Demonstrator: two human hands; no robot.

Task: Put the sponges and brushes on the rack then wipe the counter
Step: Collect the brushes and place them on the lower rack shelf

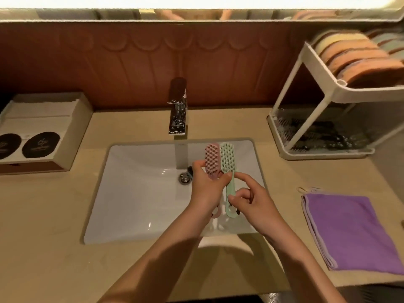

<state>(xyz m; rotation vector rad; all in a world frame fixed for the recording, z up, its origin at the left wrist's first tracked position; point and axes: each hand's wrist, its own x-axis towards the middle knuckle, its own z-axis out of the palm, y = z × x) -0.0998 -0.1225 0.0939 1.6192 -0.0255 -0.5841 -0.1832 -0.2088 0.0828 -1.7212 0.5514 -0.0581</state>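
Observation:
Over the white sink (135, 193) my left hand (205, 189) grips the handle of a pink brush (211, 158), bristles facing me. Right beside it stands a green brush (227, 159); my right hand (251, 200) pinches its handle between thumb and forefinger. The two brush heads touch side by side. A dark brush (189, 170) peeks out behind my left hand near the drain. The white two-tier rack (314, 84) stands at the back right, with several orange and pastel sponges (354, 60) on its upper tier. A folded purple cloth (347, 230) lies on the counter at right.
The chrome faucet (178, 106) rises behind the sink. A beige box (43, 127) with dark round pads sits at the left. Dark items lie on the rack's lower tier (323, 136). The beige counter (54, 237) runs around the sink.

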